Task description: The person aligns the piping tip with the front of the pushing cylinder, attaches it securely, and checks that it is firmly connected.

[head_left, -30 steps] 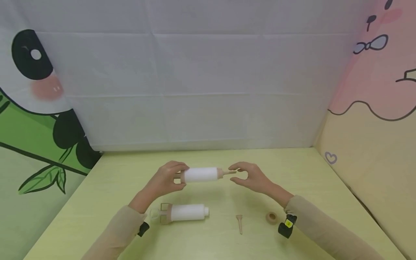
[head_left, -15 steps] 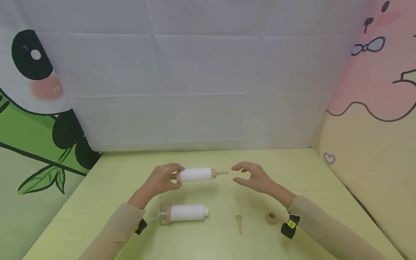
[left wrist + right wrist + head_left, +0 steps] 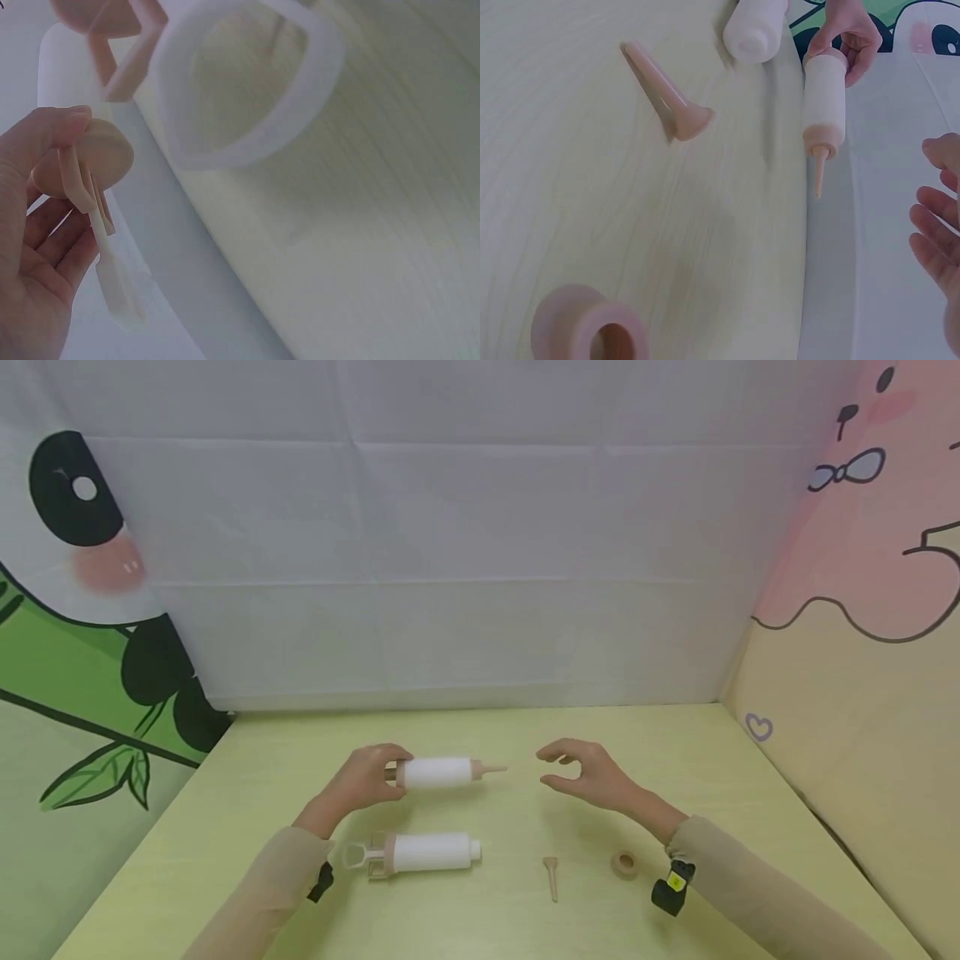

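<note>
My left hand (image 3: pixel 364 777) grips a white pastry syringe (image 3: pixel 438 772) by its beige collar, thumb below and fingers above. The syringe lies level above the table, with its thin beige nozzle (image 3: pixel 493 769) pointing right. In the left wrist view, the thumb presses the round collar (image 3: pixel 112 154) and the pale plunger handle (image 3: pixel 118 292) hangs from it. To the right of the nozzle tip, my right hand (image 3: pixel 588 773) holds nothing, its fingers loosely bent and thumb apart. A second pastry syringe (image 3: pixel 432 852) without a nozzle lies closer to me on the table.
A loose beige nozzle (image 3: pixel 552 878) lies on the pale yellow table (image 3: pixel 450 927), right of the second syringe. Farther right is a beige ring cap (image 3: pixel 624 863), near my right sleeve. A white sheet (image 3: pixel 480 568) hangs behind the table, with printed cartoon panels on both sides.
My left hand has carried the syringe left and slightly down, away from my right hand. The right hand, around the nozzle tip earlier, has shifted slightly right and now stands apart from it.
</note>
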A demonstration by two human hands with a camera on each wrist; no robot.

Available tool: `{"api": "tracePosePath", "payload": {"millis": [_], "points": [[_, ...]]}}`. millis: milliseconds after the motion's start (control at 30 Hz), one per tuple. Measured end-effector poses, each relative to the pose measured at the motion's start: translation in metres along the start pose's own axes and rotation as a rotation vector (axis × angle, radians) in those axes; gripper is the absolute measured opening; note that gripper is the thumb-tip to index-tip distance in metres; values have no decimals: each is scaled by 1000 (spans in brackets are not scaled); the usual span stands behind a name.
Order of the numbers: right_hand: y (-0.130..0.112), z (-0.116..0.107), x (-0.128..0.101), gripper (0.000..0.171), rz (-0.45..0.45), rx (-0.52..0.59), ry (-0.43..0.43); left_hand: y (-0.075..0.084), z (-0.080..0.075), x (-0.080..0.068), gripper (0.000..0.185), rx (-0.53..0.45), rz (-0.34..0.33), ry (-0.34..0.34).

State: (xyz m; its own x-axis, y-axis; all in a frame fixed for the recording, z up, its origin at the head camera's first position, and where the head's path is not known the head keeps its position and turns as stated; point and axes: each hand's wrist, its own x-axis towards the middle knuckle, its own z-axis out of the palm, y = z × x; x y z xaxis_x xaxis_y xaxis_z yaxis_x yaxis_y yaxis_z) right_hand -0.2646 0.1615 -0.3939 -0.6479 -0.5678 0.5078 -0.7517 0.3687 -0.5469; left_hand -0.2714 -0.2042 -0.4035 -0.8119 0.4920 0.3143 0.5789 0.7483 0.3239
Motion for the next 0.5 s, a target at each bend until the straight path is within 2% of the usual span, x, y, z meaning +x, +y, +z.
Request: {"api": "tracePosePath", "payload": {"millis": [100, 267, 500], "points": [[-1, 0, 0, 28, 24, -1, -11, -5, 1, -2, 37, -51, -37, -33], [5, 2, -2, 27, 9, 3, -18, -11, 4, -3, 37, -88, -98, -77], [8, 4, -4, 28, -10, -1, -23, -20, 7, -5, 38, -128, -111, -82]]}}
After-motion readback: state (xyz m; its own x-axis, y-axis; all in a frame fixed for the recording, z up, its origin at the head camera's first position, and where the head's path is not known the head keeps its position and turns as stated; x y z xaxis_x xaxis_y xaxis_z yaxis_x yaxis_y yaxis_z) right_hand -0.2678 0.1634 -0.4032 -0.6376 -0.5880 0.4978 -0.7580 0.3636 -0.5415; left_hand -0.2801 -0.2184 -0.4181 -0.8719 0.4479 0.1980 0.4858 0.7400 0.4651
